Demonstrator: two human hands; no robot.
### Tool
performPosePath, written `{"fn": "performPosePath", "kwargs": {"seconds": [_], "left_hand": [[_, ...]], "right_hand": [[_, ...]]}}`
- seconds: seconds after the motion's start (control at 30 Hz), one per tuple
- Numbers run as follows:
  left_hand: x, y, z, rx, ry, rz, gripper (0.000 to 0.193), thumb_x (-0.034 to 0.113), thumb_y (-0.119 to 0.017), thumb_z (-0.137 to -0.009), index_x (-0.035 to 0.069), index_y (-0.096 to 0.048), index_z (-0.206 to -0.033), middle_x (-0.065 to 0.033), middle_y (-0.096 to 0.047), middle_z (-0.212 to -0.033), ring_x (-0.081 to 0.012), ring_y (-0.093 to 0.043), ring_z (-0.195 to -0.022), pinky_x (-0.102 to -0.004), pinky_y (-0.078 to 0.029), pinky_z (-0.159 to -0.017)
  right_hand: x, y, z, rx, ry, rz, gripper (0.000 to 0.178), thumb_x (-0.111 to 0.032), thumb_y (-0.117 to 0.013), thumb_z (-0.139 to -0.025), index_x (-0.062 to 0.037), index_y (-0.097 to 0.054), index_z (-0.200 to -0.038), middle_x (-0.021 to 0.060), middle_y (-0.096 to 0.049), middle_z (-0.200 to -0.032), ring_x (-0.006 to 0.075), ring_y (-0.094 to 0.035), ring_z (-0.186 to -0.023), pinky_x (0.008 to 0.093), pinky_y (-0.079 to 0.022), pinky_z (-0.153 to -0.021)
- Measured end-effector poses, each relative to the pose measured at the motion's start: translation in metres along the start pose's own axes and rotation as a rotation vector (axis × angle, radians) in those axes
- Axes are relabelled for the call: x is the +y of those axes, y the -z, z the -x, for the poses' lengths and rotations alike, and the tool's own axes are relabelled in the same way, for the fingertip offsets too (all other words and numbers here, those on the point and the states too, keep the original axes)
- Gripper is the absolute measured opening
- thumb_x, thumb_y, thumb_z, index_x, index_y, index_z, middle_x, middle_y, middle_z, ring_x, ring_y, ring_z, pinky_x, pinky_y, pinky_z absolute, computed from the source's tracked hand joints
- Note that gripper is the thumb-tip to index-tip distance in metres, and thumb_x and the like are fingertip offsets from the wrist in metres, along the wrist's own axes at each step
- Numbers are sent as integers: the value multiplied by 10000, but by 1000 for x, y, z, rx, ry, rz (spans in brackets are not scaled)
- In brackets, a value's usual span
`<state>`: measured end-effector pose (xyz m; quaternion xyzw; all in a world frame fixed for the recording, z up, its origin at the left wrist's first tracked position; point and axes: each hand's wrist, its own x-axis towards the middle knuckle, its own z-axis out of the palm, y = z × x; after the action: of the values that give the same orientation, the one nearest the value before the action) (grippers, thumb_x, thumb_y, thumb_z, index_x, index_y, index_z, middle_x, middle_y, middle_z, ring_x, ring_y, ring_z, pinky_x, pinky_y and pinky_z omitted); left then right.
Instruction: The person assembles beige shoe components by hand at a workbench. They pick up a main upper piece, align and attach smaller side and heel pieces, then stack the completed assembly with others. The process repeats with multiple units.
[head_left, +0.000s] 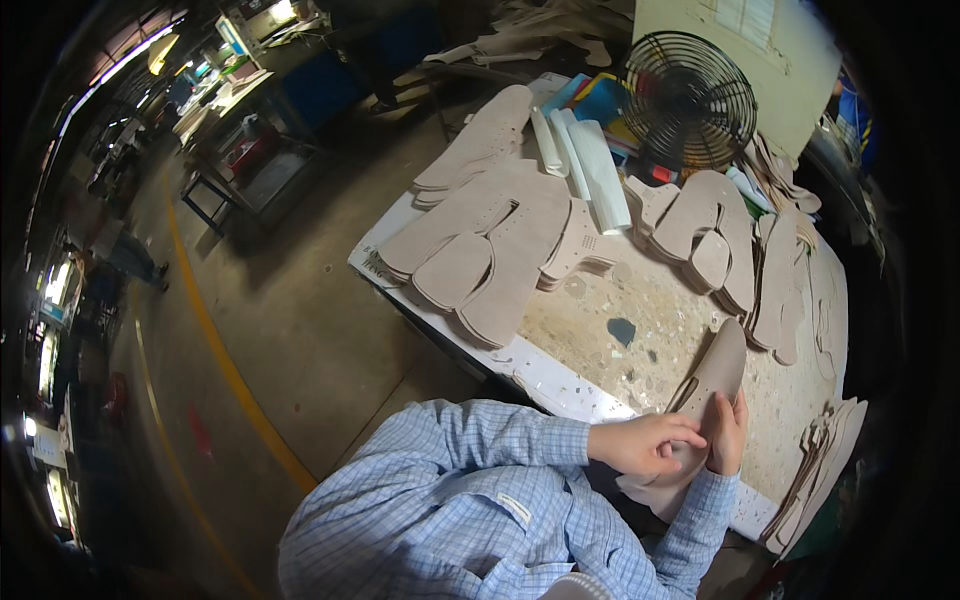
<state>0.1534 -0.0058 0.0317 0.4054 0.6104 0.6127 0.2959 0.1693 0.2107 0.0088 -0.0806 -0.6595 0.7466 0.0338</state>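
A beige leather shoe-upper piece point(722, 362) with a slot and small punched holes stands tilted at the table's near edge. My right hand point(728, 435) is closed on its right side, thumb up along the face. On the left, my left hand point(650, 443) reaches across with curled fingers against the same piece, near its lower part. Its fingertips partly overlap the leather, so the exact grip is hard to see. Pale material hangs below my hands at the lower end of the piece.
The worktable point(575, 325) carries scraps and a dark patch point(621, 331). Stacks of cut leather pieces lie at left point(470, 250), back right point(705, 225) and near right point(820, 475). White rolls point(600, 175) and a black fan point(690, 100) stand behind. A yellow floor line runs left.
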Motion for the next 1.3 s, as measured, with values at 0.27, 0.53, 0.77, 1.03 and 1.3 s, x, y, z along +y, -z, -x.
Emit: {"fn": "performPosePath", "kwargs": {"seconds": [0.27,0.53,0.77,1.03,1.3], "left_hand": [[-41,67,16,423,82,225,465,120,-547,-910,17,-385,-1334,-112,-460,-1281,-123,-539,-1006,-267,-460,-855],[-28,90,29,255,51,585,581,267,-544,-928,19,-299,-1393,-80,-534,-1232,-131,-497,-1121,-286,-391,-951],[-3,104,57,435,35,468,225,110,-551,-900,6,-554,-1100,-29,-623,-952,-76,-568,-883,-217,-444,-797],[4,76,48,680,116,-657,465,78,-652,-789,6,-478,-1214,-139,-533,-1073,-226,-570,-963,-299,-516,-731],[2,62,33,449,210,-705,518,78,-679,-735,58,-485,-1215,-150,-551,-1014,-294,-539,-722,-353,-469,-683]], "right_hand": [[-54,-32,4,-99,60,111,406,-45,-502,-881,57,-461,-1272,87,-569,-1178,133,-500,-1089,254,-345,-961],[-144,-67,20,-53,187,-137,424,-105,-542,-843,55,-488,-1231,139,-593,-1108,160,-585,-971,265,-429,-876],[-104,-30,-1,266,89,-124,552,-88,-542,-864,70,-333,-1349,143,-576,-1131,185,-542,-1066,272,-396,-958],[-4,2,13,183,-40,112,481,-84,-531,-884,-122,-427,-1352,40,-503,-1112,85,-456,-977,218,-396,-856],[-1,-17,35,215,223,642,520,30,-625,-740,-102,-538,-1235,55,-554,-1072,101,-505,-667,218,-438,-609]]}}
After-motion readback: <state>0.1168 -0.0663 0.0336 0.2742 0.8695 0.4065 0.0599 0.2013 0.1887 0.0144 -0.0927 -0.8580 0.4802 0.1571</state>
